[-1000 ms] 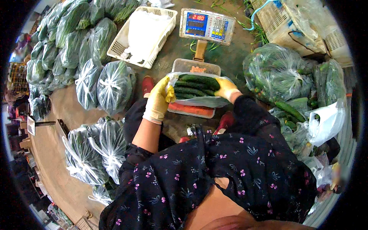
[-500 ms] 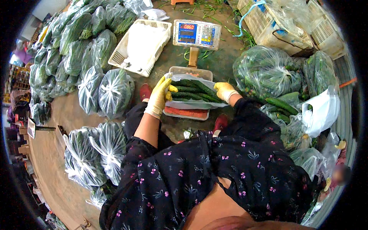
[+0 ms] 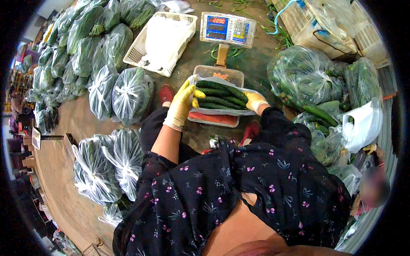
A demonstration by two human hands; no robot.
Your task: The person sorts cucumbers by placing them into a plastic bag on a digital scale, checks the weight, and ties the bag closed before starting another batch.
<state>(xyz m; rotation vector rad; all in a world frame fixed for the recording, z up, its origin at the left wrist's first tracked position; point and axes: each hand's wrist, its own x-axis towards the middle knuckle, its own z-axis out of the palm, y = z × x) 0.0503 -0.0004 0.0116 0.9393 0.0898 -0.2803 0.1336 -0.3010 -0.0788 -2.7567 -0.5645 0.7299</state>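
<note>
Several dark green cucumbers (image 3: 218, 94) lie side by side in an opened clear plastic bag (image 3: 209, 112). The bag rests over the tray of a digital scale (image 3: 228, 30), whose red platform (image 3: 212, 119) shows along the near side. My left hand (image 3: 183, 101), in a yellow glove, grips the bag's left end with the fingers bent over its edge. At the right end my gloved right hand (image 3: 255, 101) is closed on the bag, beside the cucumber tips; its fingertips are partly hidden.
A cream plastic crate (image 3: 179, 64) with white sheets stands beyond my left hand. Tied bags of greens (image 3: 129, 94) crowd the left side. At right are bagged cucumbers (image 3: 305, 77), a white carrier bag (image 3: 363, 126), stacked crates (image 3: 316, 30) and another person (image 3: 371, 187).
The lit reading on the scale has changed. The view has shifted slightly, and both hands keep their hold at the bag's ends. The other person at right has moved.
</note>
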